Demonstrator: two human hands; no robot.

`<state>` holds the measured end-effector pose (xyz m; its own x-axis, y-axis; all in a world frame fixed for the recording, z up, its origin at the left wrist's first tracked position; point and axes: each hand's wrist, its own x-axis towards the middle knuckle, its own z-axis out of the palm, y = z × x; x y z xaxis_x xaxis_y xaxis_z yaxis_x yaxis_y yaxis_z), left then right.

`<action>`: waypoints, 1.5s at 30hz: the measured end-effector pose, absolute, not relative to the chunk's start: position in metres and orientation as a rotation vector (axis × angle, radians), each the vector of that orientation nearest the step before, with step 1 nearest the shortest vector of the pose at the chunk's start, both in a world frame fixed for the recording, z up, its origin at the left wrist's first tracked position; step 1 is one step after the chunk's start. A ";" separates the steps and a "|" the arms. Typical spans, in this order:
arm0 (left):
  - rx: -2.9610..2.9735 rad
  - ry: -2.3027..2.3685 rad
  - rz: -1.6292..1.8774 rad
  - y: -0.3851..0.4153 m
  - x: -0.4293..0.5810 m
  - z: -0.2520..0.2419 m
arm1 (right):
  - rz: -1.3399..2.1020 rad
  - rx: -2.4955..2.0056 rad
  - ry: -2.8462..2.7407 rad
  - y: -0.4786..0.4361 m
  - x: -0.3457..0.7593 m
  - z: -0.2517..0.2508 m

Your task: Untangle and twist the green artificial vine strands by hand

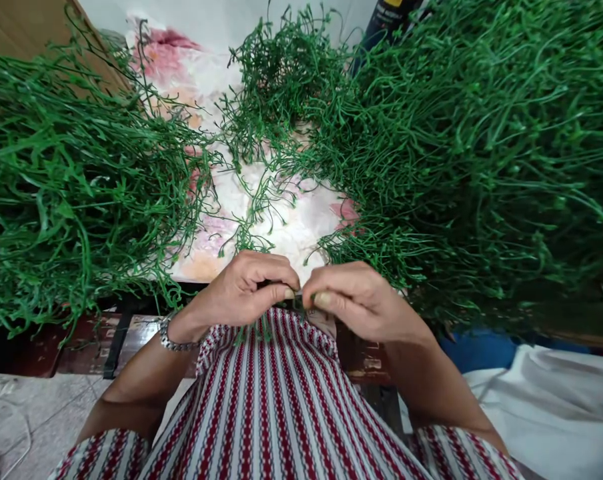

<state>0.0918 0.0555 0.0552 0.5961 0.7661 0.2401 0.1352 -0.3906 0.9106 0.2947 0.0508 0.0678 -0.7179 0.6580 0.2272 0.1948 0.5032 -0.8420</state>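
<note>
My left hand (251,288) and my right hand (359,299) meet just above my lap, thumbs and fingertips pinched close together. Thin green plant stems (264,327) show under my left hand, and more sprigs fan out just beyond its knuckles. Between the fingertips is a small bit of stem, mostly hidden by the fingers, with both hands closed on it. A bracelet (175,339) circles my left wrist. Striped red and white cloth (276,400) covers my lap under the hands.
Large heaps of green stems lie at the left (81,187) and the right (481,153). A smaller tuft (286,73) stands at the back. Under them is a flowered cover (216,257). A dark cylinder (384,27) leans behind. White cloth (561,400) hangs at lower right.
</note>
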 end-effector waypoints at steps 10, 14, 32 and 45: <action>1.589 0.986 1.142 0.049 0.106 0.036 | 0.800 -0.942 -2.053 0.049 0.270 0.037; 1.592 0.891 1.006 0.051 0.101 0.039 | 0.751 -0.872 -2.134 0.047 0.271 0.036; 1.708 0.608 0.829 0.047 0.080 0.046 | 1.760 -0.431 -1.660 0.035 0.281 0.036; 1.320 0.874 1.136 0.050 0.103 0.035 | 1.008 -1.178 -1.793 0.041 0.271 0.042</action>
<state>0.1031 0.0502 0.0346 0.2592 0.9578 0.1238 -0.1266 -0.0934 0.9875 0.2706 0.0407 0.0418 -0.2931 0.9419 0.1644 0.3494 0.2656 -0.8985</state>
